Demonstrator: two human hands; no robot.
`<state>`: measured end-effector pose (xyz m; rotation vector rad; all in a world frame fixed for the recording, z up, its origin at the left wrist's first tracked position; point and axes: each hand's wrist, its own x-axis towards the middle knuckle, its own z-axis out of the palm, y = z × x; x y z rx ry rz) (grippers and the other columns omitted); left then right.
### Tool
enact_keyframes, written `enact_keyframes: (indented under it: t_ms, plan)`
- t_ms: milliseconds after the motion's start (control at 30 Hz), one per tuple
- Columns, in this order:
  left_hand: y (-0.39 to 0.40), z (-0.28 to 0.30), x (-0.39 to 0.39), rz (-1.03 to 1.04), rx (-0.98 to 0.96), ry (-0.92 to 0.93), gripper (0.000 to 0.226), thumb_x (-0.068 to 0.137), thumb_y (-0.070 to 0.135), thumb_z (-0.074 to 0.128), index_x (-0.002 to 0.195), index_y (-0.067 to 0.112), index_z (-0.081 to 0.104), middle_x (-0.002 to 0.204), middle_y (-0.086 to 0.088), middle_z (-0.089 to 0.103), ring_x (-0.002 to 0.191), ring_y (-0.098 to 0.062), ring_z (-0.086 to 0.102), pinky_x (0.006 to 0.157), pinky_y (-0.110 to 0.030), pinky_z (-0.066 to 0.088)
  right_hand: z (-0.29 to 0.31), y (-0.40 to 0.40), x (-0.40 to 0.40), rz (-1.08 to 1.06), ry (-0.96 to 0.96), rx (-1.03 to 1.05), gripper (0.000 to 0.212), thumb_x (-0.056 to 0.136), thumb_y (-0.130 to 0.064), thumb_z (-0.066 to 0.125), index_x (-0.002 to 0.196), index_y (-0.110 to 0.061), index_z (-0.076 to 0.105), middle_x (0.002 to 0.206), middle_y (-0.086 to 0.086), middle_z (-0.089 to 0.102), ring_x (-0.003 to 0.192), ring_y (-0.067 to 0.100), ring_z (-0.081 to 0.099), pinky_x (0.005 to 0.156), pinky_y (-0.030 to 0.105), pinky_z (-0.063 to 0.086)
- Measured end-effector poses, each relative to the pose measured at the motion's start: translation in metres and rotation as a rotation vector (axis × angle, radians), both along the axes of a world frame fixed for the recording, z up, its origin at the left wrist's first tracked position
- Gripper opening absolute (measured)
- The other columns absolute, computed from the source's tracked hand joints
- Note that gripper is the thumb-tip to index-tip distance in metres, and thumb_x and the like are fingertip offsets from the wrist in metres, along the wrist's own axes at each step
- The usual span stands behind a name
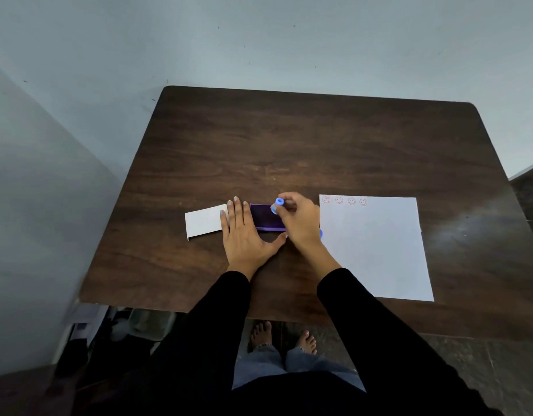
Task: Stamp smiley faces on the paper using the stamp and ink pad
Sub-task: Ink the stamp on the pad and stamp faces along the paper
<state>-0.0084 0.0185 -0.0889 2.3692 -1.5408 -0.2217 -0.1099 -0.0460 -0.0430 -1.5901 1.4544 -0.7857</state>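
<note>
A purple ink pad lies open on the dark wooden table, its dark inked face up. My right hand pinches a small blue round stamp over the pad's right end. My left hand lies flat with fingers spread, touching the pad's left edge, its thumb along the front. To the right lies a white paper with several red smiley faces in a row along its top edge.
A small white lid or card lies left of the pad, partly under my left fingers. A bit of blue shows behind my right wrist. The table stands against a pale wall. Below its near edge I see my bare feet.
</note>
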Motion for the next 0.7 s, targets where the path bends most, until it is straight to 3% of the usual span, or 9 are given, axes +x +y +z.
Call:
enact_keyframes:
  t_ms: [133, 367, 533, 700]
  plan:
    - [0.001, 0.0, 0.001, -0.017, 0.014, 0.008, 0.11, 0.069, 0.072, 0.052, 0.145, -0.001, 0.022, 0.157, -0.019, 0.013, 0.148, -0.028, 0.005, 0.118, -0.04, -0.008, -0.006, 0.009, 0.002, 0.086, 0.155, -0.103, 0.021, 0.084, -0.018, 0.067, 0.105, -0.012, 0.066, 0.101, 0.006, 0.072, 0.093, 0.017, 0.065, 0.079, 0.022, 0.048]
    - [0.0, 0.0, 0.002, -0.038, 0.031, -0.001, 0.107, 0.072, 0.068, 0.053, 0.147, 0.0, 0.018, 0.157, -0.02, 0.011, 0.147, -0.029, 0.005, 0.119, -0.04, -0.005, -0.007, 0.01, 0.004, 0.167, 0.261, -0.158, 0.02, 0.084, -0.019, 0.065, 0.099, -0.007, 0.066, 0.101, 0.01, 0.069, 0.094, 0.021, 0.06, 0.079, 0.026, 0.045]
    - [0.0, -0.001, 0.002, -0.052, 0.037, -0.005, 0.108, 0.073, 0.071, 0.051, 0.147, -0.001, 0.016, 0.157, -0.02, 0.01, 0.147, -0.029, 0.004, 0.118, -0.038, -0.008, -0.005, 0.004, 0.003, 0.202, 0.286, -0.156, 0.015, 0.081, -0.016, 0.068, 0.089, -0.004, 0.065, 0.091, 0.013, 0.07, 0.086, 0.024, 0.062, 0.071, 0.024, 0.041]
    - [0.0, -0.001, 0.002, -0.048, 0.031, -0.008, 0.107, 0.073, 0.071, 0.05, 0.146, -0.001, 0.02, 0.156, -0.021, 0.014, 0.147, -0.029, 0.008, 0.118, -0.038, -0.005, 0.001, -0.003, 0.004, 0.254, 0.358, -0.116, 0.016, 0.079, -0.018, 0.071, 0.088, -0.006, 0.065, 0.088, 0.012, 0.071, 0.083, 0.025, 0.064, 0.076, 0.039, 0.054]
